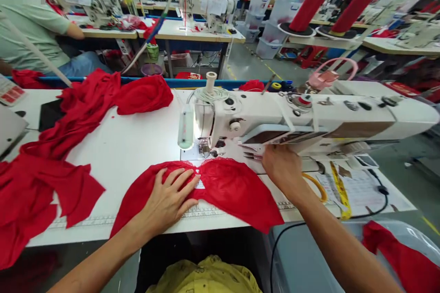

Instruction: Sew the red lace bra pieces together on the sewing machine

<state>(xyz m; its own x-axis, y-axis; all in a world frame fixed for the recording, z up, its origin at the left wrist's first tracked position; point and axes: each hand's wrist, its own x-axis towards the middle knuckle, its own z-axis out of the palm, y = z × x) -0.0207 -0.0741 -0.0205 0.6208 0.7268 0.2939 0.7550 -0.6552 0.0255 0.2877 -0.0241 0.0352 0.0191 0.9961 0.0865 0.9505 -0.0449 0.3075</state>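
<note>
A red lace garment piece (233, 190) lies flat on the white table (137, 146) in front of the white sewing machine (309, 119). My left hand (170, 197) rests flat on its left part, fingers spread and pointing toward the needle area (204, 146). My right hand (282, 165) is past the fabric's right edge, under the machine arm, with fingers curled around small metal snips or tweezers (252, 155) whose tips point left.
Heaps of red fabric (68, 137) cover the table's left side. A yellow measuring tape (340, 192) and a black cable (378, 197) lie at the right. A grey bin (343, 256) with red cloth stands lower right. A person in a green shirt (30, 27) sits at the far left.
</note>
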